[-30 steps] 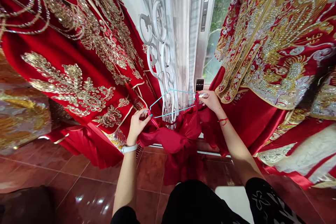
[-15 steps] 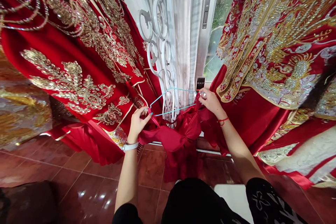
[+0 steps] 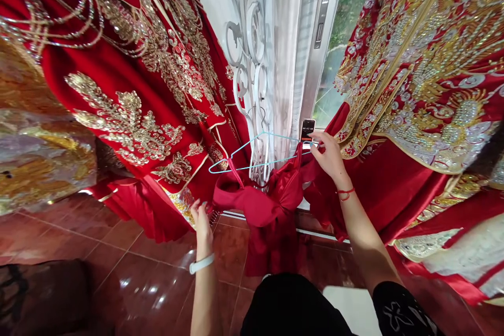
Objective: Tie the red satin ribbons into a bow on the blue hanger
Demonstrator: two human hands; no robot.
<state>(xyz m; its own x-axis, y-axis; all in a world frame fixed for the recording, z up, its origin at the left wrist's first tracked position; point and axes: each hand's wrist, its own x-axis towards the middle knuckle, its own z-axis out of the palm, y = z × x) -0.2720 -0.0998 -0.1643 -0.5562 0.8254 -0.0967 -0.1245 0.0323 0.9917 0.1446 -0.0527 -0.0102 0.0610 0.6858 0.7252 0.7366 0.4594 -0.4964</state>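
Red garment [image 3: 262, 209] hangs by its straps from the blue hanger [image 3: 247, 145], before white metal scrollwork [image 3: 233, 44]; right hand [image 3: 329, 155] pinches the hanger's right end, left hand [image 3: 202, 220], released, fingers loosely curled, sits just beside the garment.

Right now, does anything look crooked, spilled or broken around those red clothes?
The light blue hanger looks crooked: in this view, its left end sits lower than the end by the right hand. I can't see any spill or break.
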